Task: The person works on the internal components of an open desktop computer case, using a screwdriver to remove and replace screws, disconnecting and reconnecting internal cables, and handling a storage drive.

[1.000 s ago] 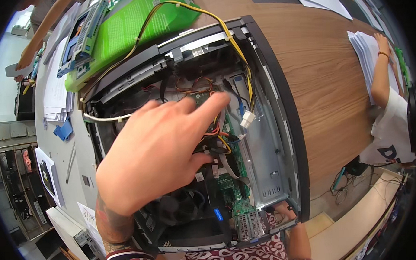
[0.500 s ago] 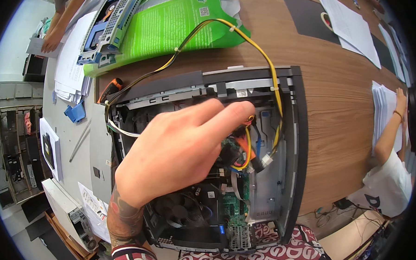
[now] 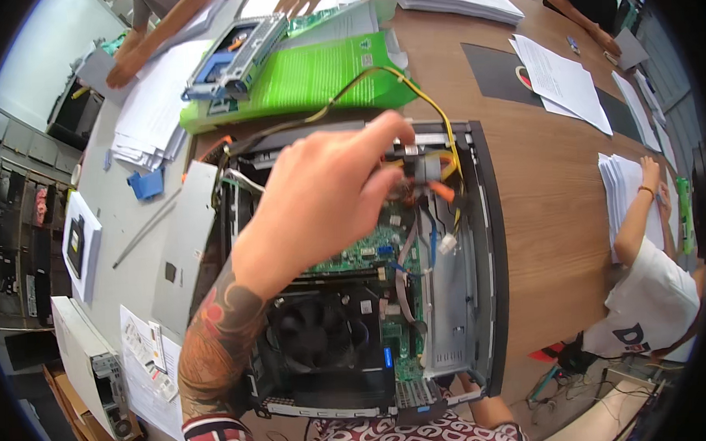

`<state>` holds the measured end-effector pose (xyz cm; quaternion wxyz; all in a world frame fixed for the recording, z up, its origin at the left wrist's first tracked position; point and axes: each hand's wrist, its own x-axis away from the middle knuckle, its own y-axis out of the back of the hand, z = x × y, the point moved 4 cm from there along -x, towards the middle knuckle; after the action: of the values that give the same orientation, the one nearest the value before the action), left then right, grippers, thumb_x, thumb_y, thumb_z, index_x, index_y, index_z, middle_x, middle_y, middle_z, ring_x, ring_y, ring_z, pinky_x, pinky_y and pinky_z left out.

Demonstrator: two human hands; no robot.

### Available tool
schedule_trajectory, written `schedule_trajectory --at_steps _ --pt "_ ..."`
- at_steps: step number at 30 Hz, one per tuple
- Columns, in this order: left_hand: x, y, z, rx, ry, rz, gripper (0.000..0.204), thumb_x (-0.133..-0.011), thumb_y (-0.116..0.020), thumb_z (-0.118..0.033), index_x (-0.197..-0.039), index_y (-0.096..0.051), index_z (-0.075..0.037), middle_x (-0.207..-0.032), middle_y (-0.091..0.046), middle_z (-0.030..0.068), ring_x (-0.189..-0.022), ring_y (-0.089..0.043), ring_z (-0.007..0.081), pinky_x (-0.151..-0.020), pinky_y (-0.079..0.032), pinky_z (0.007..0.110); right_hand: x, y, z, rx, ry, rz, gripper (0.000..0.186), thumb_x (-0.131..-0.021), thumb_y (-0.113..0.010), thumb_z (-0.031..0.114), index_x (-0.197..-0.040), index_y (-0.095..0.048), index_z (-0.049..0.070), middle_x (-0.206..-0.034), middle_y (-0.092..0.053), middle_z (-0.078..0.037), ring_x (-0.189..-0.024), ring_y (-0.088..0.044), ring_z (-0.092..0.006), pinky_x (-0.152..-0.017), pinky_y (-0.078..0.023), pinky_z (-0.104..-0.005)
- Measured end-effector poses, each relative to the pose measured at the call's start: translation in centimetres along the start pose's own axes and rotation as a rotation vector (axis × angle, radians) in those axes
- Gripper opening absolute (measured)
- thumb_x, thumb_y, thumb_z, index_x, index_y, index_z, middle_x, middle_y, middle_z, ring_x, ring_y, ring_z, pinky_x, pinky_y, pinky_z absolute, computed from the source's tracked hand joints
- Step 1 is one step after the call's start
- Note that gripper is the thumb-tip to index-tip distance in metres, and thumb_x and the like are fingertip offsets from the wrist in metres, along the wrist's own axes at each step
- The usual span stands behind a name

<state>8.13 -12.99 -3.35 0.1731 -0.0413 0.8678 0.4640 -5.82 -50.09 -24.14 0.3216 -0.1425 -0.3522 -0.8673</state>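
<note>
An open desktop computer case [image 3: 493,269] lies before me, its insides showing. My left hand [image 3: 320,194] reaches over its far part, thumb and forefinger closed on a cable bundle [image 3: 427,168] with yellow wires and a dark connector. An orange plug [image 3: 441,190] hangs just beside the fingers. Below the hand are the green motherboard [image 3: 361,252] and a black cooling fan [image 3: 314,332]. A long yellow-and-black cable [image 3: 430,99] arches over the case's far edge. Only my right forearm [image 3: 491,412] shows at the near right corner; the case hides the fingers.
Beyond the case lies a green package [image 3: 307,77] with a metal drive cage [image 3: 235,56] on it. A metal panel [image 3: 185,243] stands along the left side. Paper stacks [image 3: 632,196] sit at right, where another person's hand [image 3: 649,174] rests.
My left hand has drawn the wires up toward the case's far edge, uncovering more motherboard and fan. The view has shifted, and my right forearm now shows at the near corner.
</note>
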Motion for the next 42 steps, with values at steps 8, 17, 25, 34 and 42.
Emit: schedule_trajectory --at_steps 8,17,25,34,42 --pt "0.8 -0.5 -2.6 0.011 -0.002 -0.043 0.021 -0.084 -0.068 -0.004 -0.100 -0.056 -0.006 -0.081 -0.067 0.0139 -0.071 -0.067 0.0302 -0.062 -0.049 0.039 4.2 12.6 17.5 0.183 0.654 0.148 0.032 -0.069 -0.087 0.029 -0.083 -0.071 0.004 -0.075 -0.069 -0.006 -0.069 -0.067 -0.0201 -0.063 -0.050 -0.0322" --pt "0.5 -1.1 -0.1 1.234 0.423 0.191 0.022 -0.097 -0.063 -0.012 -0.116 -0.054 -0.003 -0.096 -0.068 0.0089 -0.082 -0.062 0.0069 -0.066 -0.051 0.021 -9.1 10.0 30.2 0.855 1.317 -0.655 0.062 -0.071 -0.074 0.012 -0.131 -0.063 0.026 -0.128 -0.054 -0.008 -0.112 -0.057 -0.0245 -0.094 -0.047 -0.0401" --pt "-1.2 -1.8 4.0 0.319 0.152 0.034 0.024 -0.092 -0.056 -0.017 -0.078 -0.061 0.002 -0.068 -0.066 0.0124 -0.062 -0.067 0.0218 -0.059 -0.050 0.035 -14.6 15.1 30.6 -0.222 0.955 -0.593 0.022 -0.092 -0.069 0.021 -0.093 -0.071 -0.001 -0.071 -0.068 -0.003 -0.060 -0.060 -0.0093 -0.053 -0.046 -0.0264" --pt "-0.4 -4.2 2.4 0.005 0.021 0.251 0.018 -0.079 -0.068 -0.013 -0.093 -0.073 -0.004 -0.072 -0.068 0.0151 -0.071 -0.067 0.0343 -0.067 -0.052 0.042 -18.4 16.4 30.3 -0.441 0.820 -0.426 0.028 -0.092 -0.071 0.023 -0.080 -0.069 -0.002 -0.063 -0.065 -0.001 -0.051 -0.055 -0.0050 -0.044 -0.042 -0.0244" --pt "0.1 -6.7 1.7 -0.122 -0.031 0.358 0.019 -0.081 -0.071 -0.017 -0.095 -0.067 -0.004 -0.073 -0.066 0.0154 -0.074 -0.066 0.0366 -0.067 -0.051 0.046 -18.7 16.8 29.9 -0.460 0.840 -0.451 0.025 -0.090 -0.071 0.022 -0.087 -0.072 -0.003 -0.066 -0.069 -0.005 -0.053 -0.059 -0.0074 -0.047 -0.044 -0.0256"
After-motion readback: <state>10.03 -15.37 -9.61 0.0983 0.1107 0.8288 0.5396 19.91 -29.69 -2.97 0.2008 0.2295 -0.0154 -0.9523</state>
